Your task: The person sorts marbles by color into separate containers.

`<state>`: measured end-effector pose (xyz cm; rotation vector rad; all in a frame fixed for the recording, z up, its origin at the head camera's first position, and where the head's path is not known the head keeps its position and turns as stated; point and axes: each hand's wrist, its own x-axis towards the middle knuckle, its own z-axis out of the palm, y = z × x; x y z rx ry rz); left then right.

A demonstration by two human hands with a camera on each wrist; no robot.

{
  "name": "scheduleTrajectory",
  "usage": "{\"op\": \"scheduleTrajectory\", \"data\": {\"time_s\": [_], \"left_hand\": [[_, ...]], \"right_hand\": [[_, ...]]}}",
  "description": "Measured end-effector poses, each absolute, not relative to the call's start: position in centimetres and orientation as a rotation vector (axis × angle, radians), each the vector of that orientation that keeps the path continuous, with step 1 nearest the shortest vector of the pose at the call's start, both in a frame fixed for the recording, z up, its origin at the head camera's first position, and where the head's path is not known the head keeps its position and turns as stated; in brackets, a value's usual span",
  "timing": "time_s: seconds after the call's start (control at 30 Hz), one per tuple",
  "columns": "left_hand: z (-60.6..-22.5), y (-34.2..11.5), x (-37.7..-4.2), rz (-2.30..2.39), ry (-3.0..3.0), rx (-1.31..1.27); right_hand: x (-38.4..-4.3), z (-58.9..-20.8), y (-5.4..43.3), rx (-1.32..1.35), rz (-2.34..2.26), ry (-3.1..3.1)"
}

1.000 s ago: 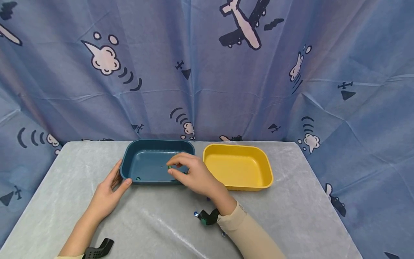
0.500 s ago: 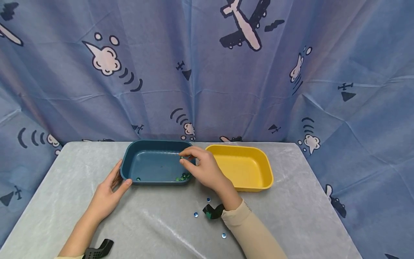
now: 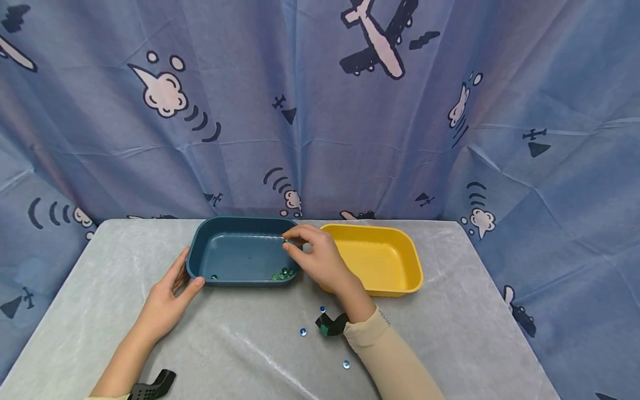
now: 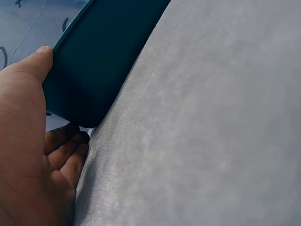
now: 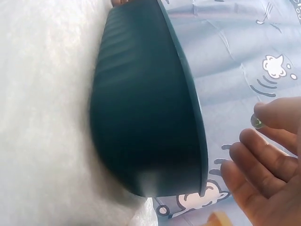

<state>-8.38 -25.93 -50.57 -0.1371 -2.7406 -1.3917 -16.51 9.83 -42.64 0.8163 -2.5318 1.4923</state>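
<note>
My left hand point(image 3: 167, 303) holds the left end of a dark teal tray point(image 3: 235, 282), thumb at the front corner and fingers along the side. In the left wrist view the thumb lies at the rim. My right hand point(image 3: 322, 258) is above the tray's right end, pinching a small green glass gem point(image 5: 257, 121) between thumb and index finger. The other right fingers are loosely bent. Several green gems point(image 3: 283, 274) lie in the tray's front right corner, and a single green gem point(image 3: 214, 276) sits near its front left corner.
A yellow tray point(image 3: 395, 261) stands right of the teal one, partly behind my right hand. Three blue gems lie on the grey cloth: one blue gem point(image 3: 322, 309) near the right wrist camera point(image 3: 331, 325), two others closer. A patterned curtain point(image 3: 225, 111) hangs behind the table.
My right hand has moved right and slightly back with the green gem, from over the tray's middle to its right end, uncovering the gems in the corner. The left hand stays put.
</note>
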Motion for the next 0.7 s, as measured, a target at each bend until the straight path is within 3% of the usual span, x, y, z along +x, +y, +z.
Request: {"op": "scheduleTrajectory", "data": {"time_s": [0.7], "left_hand": [[-50.44,-25.95,-8.36,-1.397,-2.731,-0.153]], "right_hand": [[-16.74,-42.45,10.22,0.820,1.481,-2.571]]}}
